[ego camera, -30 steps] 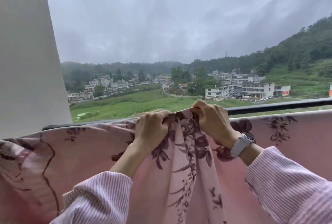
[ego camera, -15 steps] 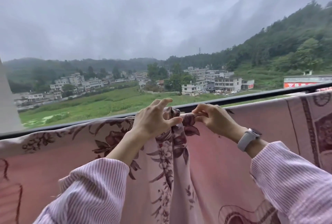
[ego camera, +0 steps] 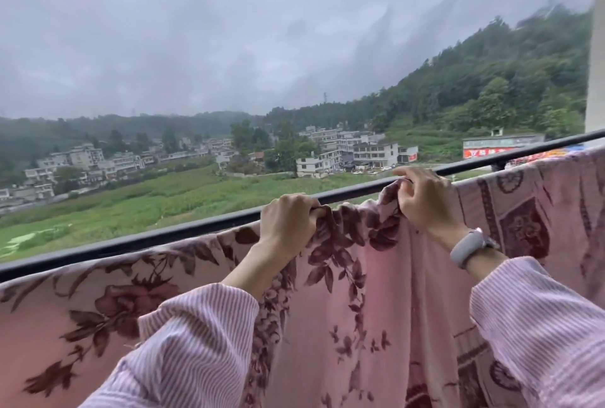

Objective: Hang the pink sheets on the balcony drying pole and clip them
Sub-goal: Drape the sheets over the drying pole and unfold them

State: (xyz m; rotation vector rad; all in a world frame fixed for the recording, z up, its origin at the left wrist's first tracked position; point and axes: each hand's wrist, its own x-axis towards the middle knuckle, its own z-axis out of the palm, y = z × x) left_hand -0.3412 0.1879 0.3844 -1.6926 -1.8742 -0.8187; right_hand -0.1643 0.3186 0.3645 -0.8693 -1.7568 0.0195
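Pink cotton sheet (ego camera: 376, 325) carries dark maroon flowers and leaves; its right part shows maroon bordered squares; black metal drying pole (ego camera: 183, 231); pink-and-white striped sleeves (ego camera: 196, 342); pale grey wristband (ego camera: 466, 249).

2 hands (ego camera: 288, 221), 1 pink sheet (ego camera: 360, 309), 1 drying pole (ego camera: 163, 235), 1 wristwatch (ego camera: 468, 249), 2 striped sleeves (ego camera: 196, 342)

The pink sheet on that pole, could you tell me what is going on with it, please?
A person is hanging a pink floral sheet over a dark balcony drying pole. The left hand and the right hand both grip bunched fabric at the top edge, close to the pole. The sheet already drapes along the pole on both sides. No clips are visible.
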